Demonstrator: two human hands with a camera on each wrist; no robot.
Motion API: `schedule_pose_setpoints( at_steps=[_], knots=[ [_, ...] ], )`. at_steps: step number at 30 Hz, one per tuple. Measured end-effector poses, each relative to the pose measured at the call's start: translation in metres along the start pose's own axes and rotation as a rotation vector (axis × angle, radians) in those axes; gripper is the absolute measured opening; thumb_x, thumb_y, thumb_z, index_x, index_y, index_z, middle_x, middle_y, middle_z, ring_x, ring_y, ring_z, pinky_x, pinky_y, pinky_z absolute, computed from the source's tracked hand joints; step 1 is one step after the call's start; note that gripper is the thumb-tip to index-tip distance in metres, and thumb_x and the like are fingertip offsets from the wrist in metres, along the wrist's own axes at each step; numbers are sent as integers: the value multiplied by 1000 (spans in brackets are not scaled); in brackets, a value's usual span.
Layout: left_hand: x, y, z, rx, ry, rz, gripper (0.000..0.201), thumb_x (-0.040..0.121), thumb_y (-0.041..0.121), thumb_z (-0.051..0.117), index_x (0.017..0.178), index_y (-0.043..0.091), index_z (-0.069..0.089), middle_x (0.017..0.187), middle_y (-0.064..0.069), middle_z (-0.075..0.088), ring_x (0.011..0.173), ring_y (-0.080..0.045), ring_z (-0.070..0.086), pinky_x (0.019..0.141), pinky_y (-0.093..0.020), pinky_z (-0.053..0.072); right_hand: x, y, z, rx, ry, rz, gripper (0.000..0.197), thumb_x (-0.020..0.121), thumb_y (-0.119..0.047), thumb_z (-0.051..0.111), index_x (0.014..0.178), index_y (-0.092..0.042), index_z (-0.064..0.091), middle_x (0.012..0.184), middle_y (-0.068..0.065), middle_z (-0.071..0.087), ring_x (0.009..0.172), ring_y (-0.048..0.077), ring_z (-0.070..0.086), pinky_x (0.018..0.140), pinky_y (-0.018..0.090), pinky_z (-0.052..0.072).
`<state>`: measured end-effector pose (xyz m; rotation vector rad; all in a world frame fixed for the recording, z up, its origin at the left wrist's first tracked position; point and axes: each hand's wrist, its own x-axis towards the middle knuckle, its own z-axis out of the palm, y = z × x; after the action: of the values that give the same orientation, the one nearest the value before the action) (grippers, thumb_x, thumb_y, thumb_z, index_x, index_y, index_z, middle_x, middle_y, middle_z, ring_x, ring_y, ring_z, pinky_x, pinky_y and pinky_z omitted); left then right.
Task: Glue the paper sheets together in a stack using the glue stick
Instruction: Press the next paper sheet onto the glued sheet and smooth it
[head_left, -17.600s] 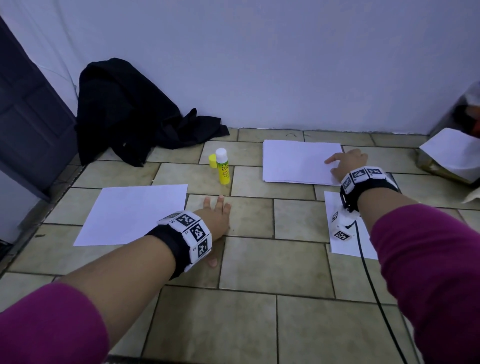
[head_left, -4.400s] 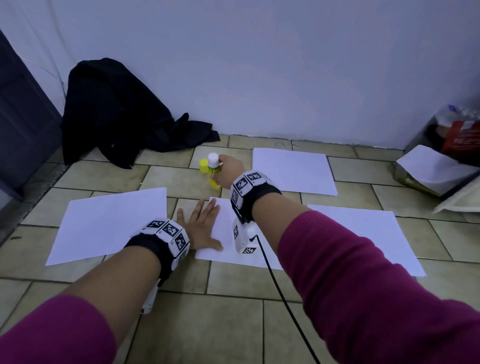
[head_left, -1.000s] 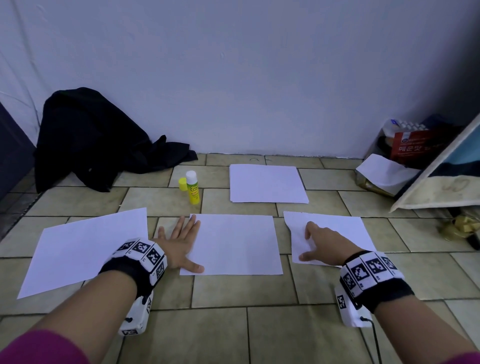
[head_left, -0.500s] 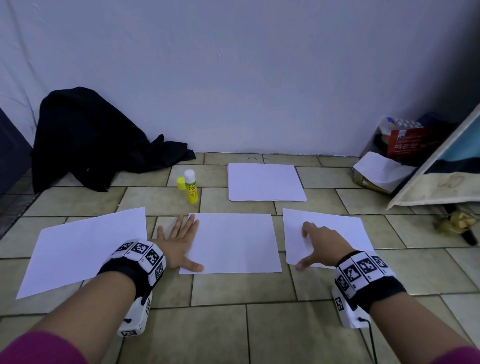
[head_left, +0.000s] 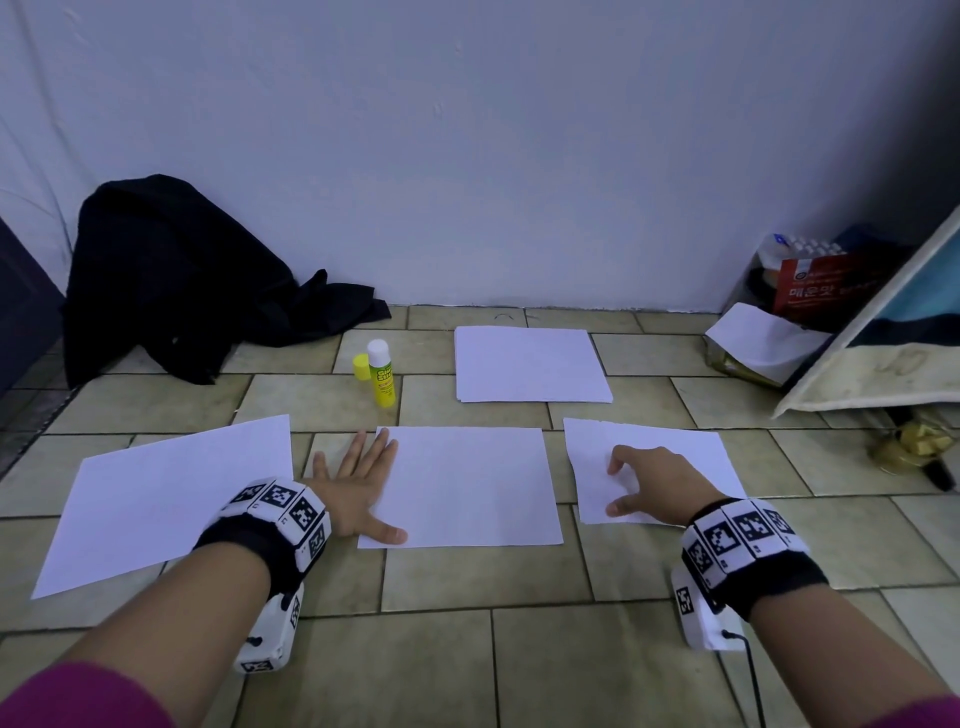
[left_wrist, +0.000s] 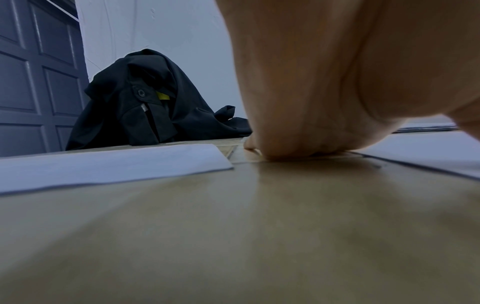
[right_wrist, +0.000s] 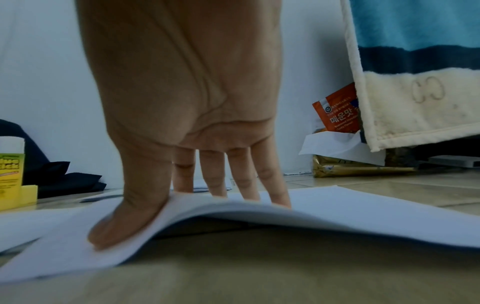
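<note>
Head view, right hand (head_left: 657, 486) on sheet (head_left: 685, 447) (edge bowed)

Your paper sheets (head_left: 467, 483) are thin matt white paper. The right sheet (right_wrist: 337, 209) bows limp under your fingers (right_wrist: 214, 174). Glue stick (head_left: 382, 376): smooth plastic tube, glossy printed label. Its loose cap (head_left: 360, 365) is plain yellow plastic. Floor (head_left: 519, 665): glazed beige tiles, low sheen, darker grout. Jacket (left_wrist: 145, 98): black matt cloth. Blanket (right_wrist: 415, 102): fluffy fleece, stitched hem. Wall (head_left: 467, 156): matt paint. Wristbands (head_left: 275, 512): black fabric, hard white marker blocks. Orange packet (right_wrist: 340, 111): glossy print. Gold pack (right_wrist: 350, 167): shiny foil.
</note>
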<state>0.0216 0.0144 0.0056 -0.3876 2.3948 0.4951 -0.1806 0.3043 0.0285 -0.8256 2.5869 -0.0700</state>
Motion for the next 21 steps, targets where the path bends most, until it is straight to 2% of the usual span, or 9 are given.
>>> schedule_pose_setpoints(
  at_steps=[2,6,11,14,16,17,18,20,21],
  knots=[
    [-1,1,-1,7,-4,-3,172,8,104,22,144,13,-32,137,9,-49,136,-19,-40,111,-63,-12,-1,4,-1,24,7,-12,45,77,-39,76,114,-24,56,117,-1,58,96,15,48,79,26,36],
    [-1,2,0,17,-2,-9,174,3,105,13,144,13,-32,139,9,-47,137,-19,-39,110,-61,-12,-1,10,-1,52,11,-27,43,76,-39,77,113,-26,61,123,-3,58,107,15,50,83,24,36],
    [0,1,0,24,-2,-16,172,8,104,23,143,13,-32,136,10,-49,137,-19,-39,111,-61,-12,0,12,-5,75,-24,-8,49,77,-39,76,123,-26,64,143,0,49,131,14,42,104,26,31],
    [0,2,0,30,-4,-28,162,21,97,31,144,13,-32,143,6,-47,137,-20,-39,112,-62,-11,-1,12,-6,51,-52,-29,43,83,-39,70,124,-25,64,147,2,43,132,14,42,104,24,31],
    [1,1,-1,34,-5,-29,168,16,103,28,144,13,-32,139,9,-48,137,-19,-38,111,-61,-11,-1,13,-6,76,-46,-43,36,87,-38,66,121,-25,66,147,3,45,129,13,45,100,22,32],
    [1,1,-1,38,-5,-39,165,21,106,28,144,13,-32,137,9,-48,137,-19,-38,111,-61,-11,-2,14,-6,80,-45,-44,34,89,-38,64,121,-25,66,147,3,45,128,13,46,99,22,33],
    [0,2,0,39,-3,-49,155,37,103,35,144,13,-32,139,8,-48,137,-20,-38,111,-62,-11,-2,14,-7,76,-42,-43,34,89,-37,63,121,-25,66,147,3,44,128,13,46,99,22,32],
    [0,3,2,16,12,-69,129,73,78,54,144,12,-32,145,3,-45,137,-20,-39,112,-61,-11,-4,13,-6,50,-29,-38,39,87,-40,65,124,-26,63,147,2,44,131,13,44,102,23,31],
    [0,4,3,4,17,-78,123,79,69,57,144,12,-32,147,2,-44,137,-20,-39,112,-61,-11,-6,10,-5,16,-16,-35,46,85,-44,66,127,-26,61,148,1,43,133,14,42,104,25,31]
  ],
)
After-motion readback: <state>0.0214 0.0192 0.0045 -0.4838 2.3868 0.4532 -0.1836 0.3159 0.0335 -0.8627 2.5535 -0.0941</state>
